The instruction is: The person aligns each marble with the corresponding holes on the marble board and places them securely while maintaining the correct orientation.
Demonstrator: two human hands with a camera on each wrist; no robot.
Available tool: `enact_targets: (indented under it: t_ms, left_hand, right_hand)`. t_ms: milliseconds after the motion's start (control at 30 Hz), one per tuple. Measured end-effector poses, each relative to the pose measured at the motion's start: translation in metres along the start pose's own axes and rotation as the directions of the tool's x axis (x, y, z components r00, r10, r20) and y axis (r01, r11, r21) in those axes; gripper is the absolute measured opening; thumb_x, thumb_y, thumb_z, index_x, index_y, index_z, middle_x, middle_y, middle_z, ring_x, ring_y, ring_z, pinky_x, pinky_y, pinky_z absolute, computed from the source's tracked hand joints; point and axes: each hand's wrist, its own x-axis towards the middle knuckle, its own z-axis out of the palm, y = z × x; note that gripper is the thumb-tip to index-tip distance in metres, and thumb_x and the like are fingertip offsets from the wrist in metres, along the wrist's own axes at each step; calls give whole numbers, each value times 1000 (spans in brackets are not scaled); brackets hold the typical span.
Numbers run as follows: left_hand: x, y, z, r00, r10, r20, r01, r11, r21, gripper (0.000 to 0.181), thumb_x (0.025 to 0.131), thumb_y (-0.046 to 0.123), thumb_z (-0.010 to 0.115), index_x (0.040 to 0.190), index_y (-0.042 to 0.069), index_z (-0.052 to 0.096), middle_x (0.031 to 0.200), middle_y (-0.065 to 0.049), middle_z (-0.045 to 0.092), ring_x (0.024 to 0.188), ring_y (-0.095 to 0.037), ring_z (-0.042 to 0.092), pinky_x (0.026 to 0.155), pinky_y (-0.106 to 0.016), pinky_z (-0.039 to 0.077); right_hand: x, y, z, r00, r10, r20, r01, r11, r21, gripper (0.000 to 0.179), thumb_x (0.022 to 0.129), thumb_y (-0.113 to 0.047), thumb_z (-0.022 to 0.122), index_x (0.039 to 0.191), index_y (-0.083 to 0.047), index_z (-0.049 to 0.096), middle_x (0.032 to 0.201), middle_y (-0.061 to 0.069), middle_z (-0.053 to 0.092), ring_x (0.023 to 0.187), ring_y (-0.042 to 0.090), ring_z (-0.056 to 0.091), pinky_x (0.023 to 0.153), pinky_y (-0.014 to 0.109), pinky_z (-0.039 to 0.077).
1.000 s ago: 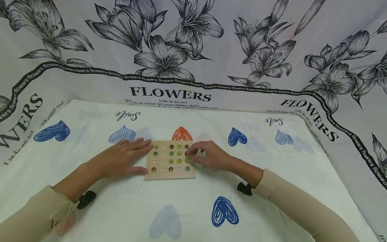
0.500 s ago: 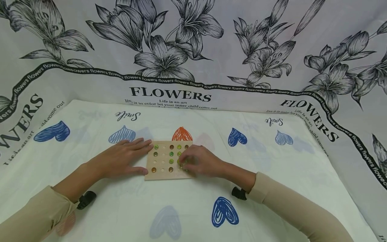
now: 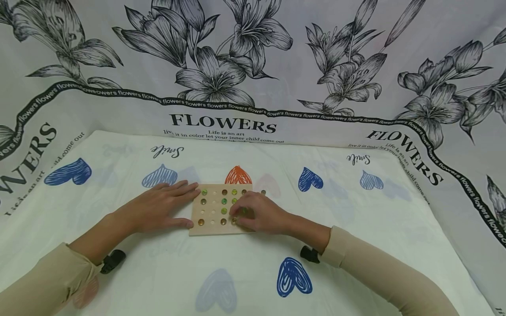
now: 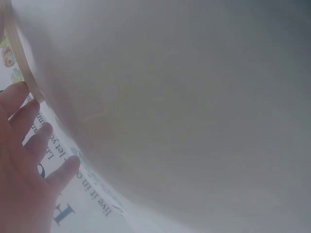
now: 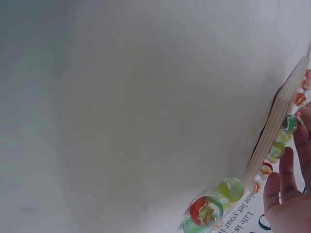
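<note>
A flat wooden board (image 3: 205,230) with rows of round hollows lies on the tablecloth, with green and amber glass marbles in many of the hollows. My left hand (image 3: 158,208) rests at the board's left edge, fingers straight, thumb touching the near left corner. My right hand (image 3: 262,213) is over the board's right part. Its thumb and forefinger pinch an amber marble (image 3: 234,220) at the front row. Several marbles under that hand are hidden in the head view. A green marble (image 5: 290,124) sits close to its fingertips in the right wrist view.
Loose marbles lie off the board's right side: one marble (image 3: 263,192) shows beyond my right hand, and a red-and-green marble (image 5: 206,211) is among several in the right wrist view. A white tablecloth (image 3: 158,272) with printed hearts lies beneath; a flowered cloth (image 3: 284,66) hangs behind.
My right hand has moved left and nearer to me with the marble, from the right edge to the front row. A loose marble beyond it has come into sight. My left hand stays put.
</note>
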Motion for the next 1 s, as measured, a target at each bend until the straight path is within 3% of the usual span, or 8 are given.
enact_targets:
  t_ms: [233, 433, 700, 1000]
  left_hand:
    - [0, 0, 0, 1000, 13, -12, -13, 1000, 3, 90, 87, 77, 48, 153, 17, 41, 158, -4, 38, 143, -35, 37, 107, -61, 37]
    - [0, 1, 0, 1000, 20, -18, -20, 1000, 4, 89, 88, 76, 50, 153, 16, 42, 158, -4, 38, 142, -35, 38, 107, -61, 37]
    - [0, 0, 0, 999, 25, -26, -25, 1000, 5, 89, 88, 75, 50, 153, 16, 42, 157, -4, 39, 142, -35, 38, 108, -61, 36]
    - [0, 0, 0, 999, 24, -26, -24, 1000, 2, 89, 88, 75, 50, 153, 16, 42, 157, -4, 39, 143, -35, 38, 108, -61, 36]
  right_hand:
    - [1, 0, 0, 1000, 3, 9, -3, 1000, 1, 21, 88, -7, 74, 109, -13, 74, 104, -6, 73, 103, 10, 59, 115, 36, 34]
    - [-1, 2, -8, 1000, 5, -21, -5, 1000, -12, 21, 88, -10, 74, 109, -12, 73, 107, -6, 72, 105, 9, 59, 100, 32, 45]
    - [-7, 23, -30, 987, 123, -103, -118, 991, 62, 23, 89, -7, 73, 111, -12, 71, 107, -5, 71, 105, 14, 59, 97, 40, 49]
    - [-12, 47, -42, 963, 245, -109, -238, 969, 71, 28, 89, -6, 73, 117, -11, 71, 112, -1, 71, 104, 15, 62, 94, 40, 51]
